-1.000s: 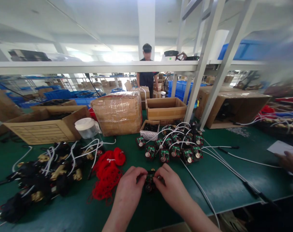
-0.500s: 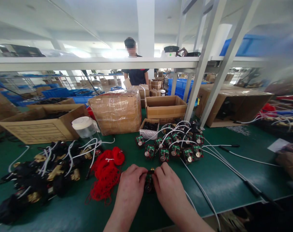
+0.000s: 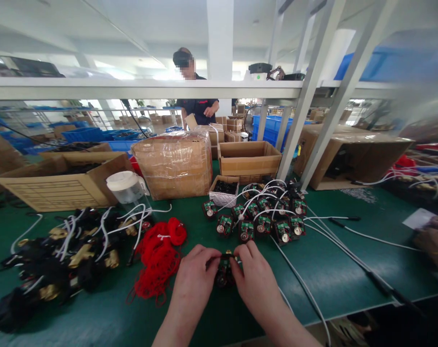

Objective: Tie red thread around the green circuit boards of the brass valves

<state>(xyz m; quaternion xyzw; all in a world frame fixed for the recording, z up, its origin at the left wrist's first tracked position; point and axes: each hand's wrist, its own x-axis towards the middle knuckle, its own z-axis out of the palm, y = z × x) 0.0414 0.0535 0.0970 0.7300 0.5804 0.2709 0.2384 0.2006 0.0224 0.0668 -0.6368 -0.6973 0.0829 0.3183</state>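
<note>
In the middle of the near bench, a small black device with a green circuit board [image 3: 224,277] stands between my hands. My left hand [image 3: 197,272] and my right hand [image 3: 257,277] are closed, each pinching one end of a small dark strip-like part [image 3: 226,256] at the device's top edge. A bit of brass shows just behind that part. My fingers hide much of the device's sides. Just beyond my hands, several similar circuit-board units [image 3: 246,230] with white cables sit in a group. Left of my left hand lies a tangle of red string [image 3: 157,262].
Black assemblies with brass fittings [image 3: 83,255] are heaped at left. Behind stand a lidded plastic jar [image 3: 126,188], a taped carton [image 3: 173,166] and a small box of black parts [image 3: 224,197]. White cables run right, near a co-worker's hand [image 3: 433,241]. Another person [image 3: 199,108] stands beyond the shelf.
My fingers have shifted slightly at the dark part, and my right hand sits a little further right. The person behind has turned and raised a hand. The view has tilted slightly.
</note>
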